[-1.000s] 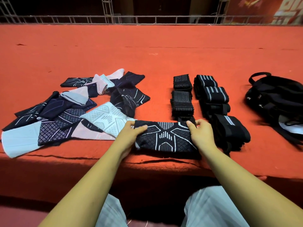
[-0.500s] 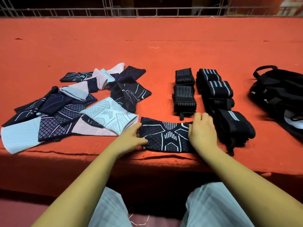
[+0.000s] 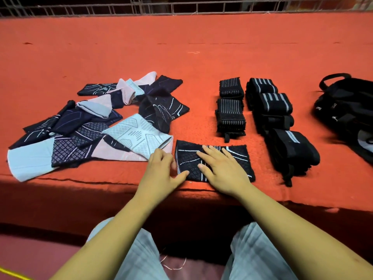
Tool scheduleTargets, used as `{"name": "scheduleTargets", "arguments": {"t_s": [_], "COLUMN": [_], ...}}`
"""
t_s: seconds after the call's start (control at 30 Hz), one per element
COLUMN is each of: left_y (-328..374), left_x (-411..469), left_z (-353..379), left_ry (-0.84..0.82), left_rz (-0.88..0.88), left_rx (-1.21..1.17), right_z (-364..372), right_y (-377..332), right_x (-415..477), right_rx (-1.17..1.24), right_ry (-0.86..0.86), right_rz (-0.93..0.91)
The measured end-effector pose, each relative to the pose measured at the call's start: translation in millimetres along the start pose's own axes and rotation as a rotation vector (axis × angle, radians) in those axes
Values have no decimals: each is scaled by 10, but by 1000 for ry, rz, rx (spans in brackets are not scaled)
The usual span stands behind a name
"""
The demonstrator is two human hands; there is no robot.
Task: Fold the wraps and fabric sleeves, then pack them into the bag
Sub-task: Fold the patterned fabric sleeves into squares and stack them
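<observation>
A black fabric sleeve (image 3: 238, 158) with white line pattern lies folded in half near the front edge of the red surface. My right hand (image 3: 222, 168) rests flat on top of it, fingers spread. My left hand (image 3: 161, 170) sits at its left edge, thumb touching the lower left corner, holding nothing. A loose pile of dark, pale blue and pink sleeves (image 3: 90, 126) spreads to the left. Folded black striped wraps (image 3: 231, 116) and rolled black wraps (image 3: 274, 110) stand in two rows to the right. The black bag (image 3: 347, 106) lies at the far right.
The red carpeted platform (image 3: 181, 57) stretches back to a metal railing (image 3: 181, 7). Its front edge (image 3: 101, 182) drops off just before my knees. One large rolled wrap (image 3: 290, 150) lies right of the folded sleeve.
The sleeve was stretched out between both hands; now it is folded over to about half its length. My right hand moved left onto it and lies flat, my left hand let go.
</observation>
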State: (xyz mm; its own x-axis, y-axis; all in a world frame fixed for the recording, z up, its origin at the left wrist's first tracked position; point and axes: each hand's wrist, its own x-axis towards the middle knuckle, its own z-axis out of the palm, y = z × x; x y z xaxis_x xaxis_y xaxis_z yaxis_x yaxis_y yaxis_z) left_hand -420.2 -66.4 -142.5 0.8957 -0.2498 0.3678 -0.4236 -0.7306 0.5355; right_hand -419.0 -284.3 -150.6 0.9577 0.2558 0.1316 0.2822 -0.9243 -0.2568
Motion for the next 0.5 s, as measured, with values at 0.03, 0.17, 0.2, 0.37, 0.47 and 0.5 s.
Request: {"name": "scheduleTargets", "arguments": {"t_s": [0.03,0.17,0.2,0.37,0.47,0.5], "left_y": [11,-4,-5,-25,-49,-37], "left_x": [-24,-101,-102,-1,95,116], "left_z": [16,54,34,-185,-294,-321], "left_ry": [-15,-32,-35,-122,-120,-131], "left_rz": [-21,6,17,128,116,70], "left_rx": [-5,3,8,81,25,-46], "right_z": [2,-11,-15,-13,-14,-15], "right_y": [-3,-20,-20,-20,-19,-18], "right_x": [-5,-14,-16,-19,-16,-14], "right_rx": [7,39,40,54,76,82], "right_ry": [5,21,21,20,18,20], "right_rz": [1,7,9,12,13,15]}}
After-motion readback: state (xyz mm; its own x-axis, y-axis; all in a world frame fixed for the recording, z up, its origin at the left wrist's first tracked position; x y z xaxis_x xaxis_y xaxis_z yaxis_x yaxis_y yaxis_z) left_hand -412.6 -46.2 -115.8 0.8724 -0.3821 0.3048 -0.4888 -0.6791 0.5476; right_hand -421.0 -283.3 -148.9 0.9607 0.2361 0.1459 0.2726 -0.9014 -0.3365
